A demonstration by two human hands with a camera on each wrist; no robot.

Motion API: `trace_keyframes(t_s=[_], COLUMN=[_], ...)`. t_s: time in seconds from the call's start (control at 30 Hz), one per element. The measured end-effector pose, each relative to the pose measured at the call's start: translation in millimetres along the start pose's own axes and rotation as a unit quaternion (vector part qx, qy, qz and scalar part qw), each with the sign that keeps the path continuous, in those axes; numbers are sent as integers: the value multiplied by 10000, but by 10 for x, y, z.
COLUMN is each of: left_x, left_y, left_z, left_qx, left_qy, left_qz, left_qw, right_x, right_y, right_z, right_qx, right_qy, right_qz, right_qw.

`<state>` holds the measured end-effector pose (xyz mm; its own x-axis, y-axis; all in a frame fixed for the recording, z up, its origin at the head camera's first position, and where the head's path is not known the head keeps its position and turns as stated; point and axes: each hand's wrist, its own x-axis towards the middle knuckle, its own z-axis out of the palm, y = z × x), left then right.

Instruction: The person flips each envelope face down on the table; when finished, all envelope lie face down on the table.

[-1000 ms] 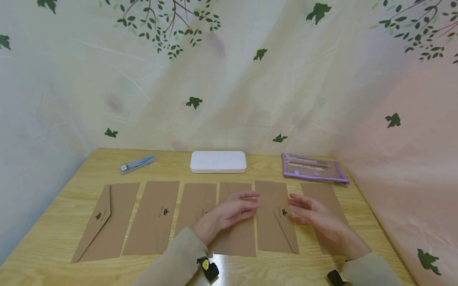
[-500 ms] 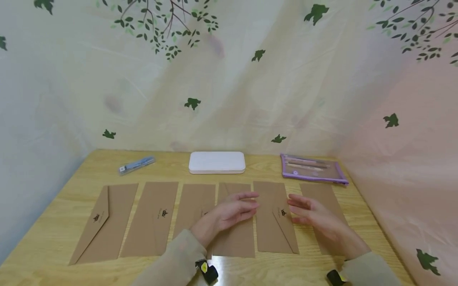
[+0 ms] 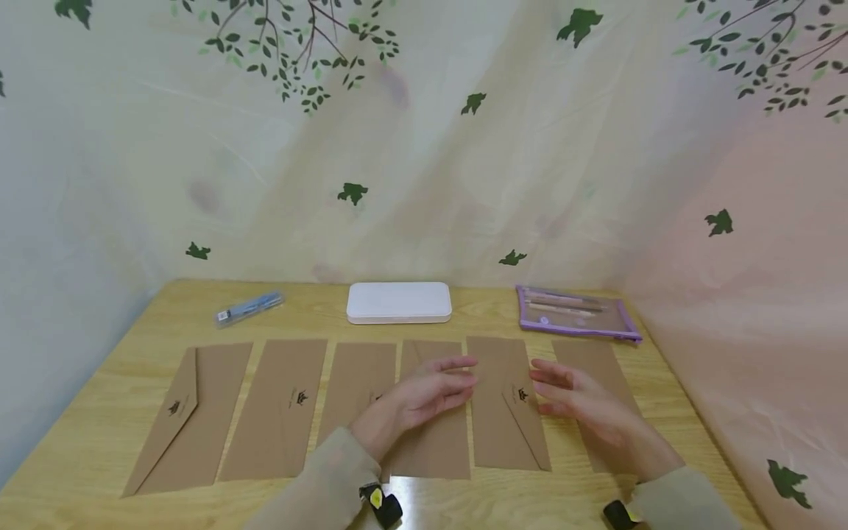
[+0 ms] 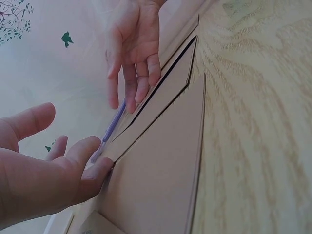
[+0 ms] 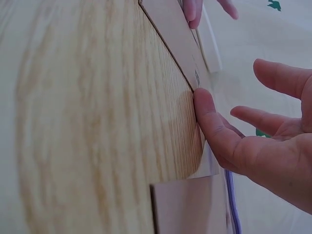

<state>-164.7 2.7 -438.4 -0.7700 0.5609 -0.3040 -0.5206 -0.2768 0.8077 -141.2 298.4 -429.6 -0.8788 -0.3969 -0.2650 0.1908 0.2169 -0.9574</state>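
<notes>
Several brown paper envelopes lie in a row. One with a crown print (image 3: 500, 427) sits between my two hands. My left hand (image 3: 424, 394) is over the envelope to its left (image 3: 444, 453), fingers relaxed and fingertips at the gap between the two. From the other side, my right hand (image 3: 589, 405) has its fingertips right at the crown-print envelope's right edge, and it partly covers the rightmost envelope (image 3: 586, 361). In the left wrist view my right hand (image 4: 136, 53) is palm-up-looking with extended fingers. Neither hand holds anything.
Behind the row are a slim clear case (image 3: 249, 308) with blue contents, a white box (image 3: 399, 302) and a purple-edged clear pouch (image 3: 576, 315) holding pencils. Three further envelopes, including one with a large flap (image 3: 218, 412), lie to the left. A leaf-patterned curtain (image 3: 411, 162) encloses the table.
The head view has shifted slightly, so the table things appear a little further left and lower. Both hands keep their places beside the crown-print envelope.
</notes>
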Motion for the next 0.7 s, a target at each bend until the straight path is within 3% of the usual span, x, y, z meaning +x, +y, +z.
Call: trace_keyframes(t_s=[0.43, 0.7], left_x=[-9, -14], left_y=[22, 29], left_z=[-39, -31], left_qx=[79, -98], left_qy=[-74, -55], left_qz=[102, 29], left_qw=[9999, 9999], right_x=[36, 0], right_y=[-37, -71], right_z=[7, 48], right_qx=[-1, -9], right_qy=[-91, -39], right_qz=[-2, 46], right_qw=[10000, 10000])
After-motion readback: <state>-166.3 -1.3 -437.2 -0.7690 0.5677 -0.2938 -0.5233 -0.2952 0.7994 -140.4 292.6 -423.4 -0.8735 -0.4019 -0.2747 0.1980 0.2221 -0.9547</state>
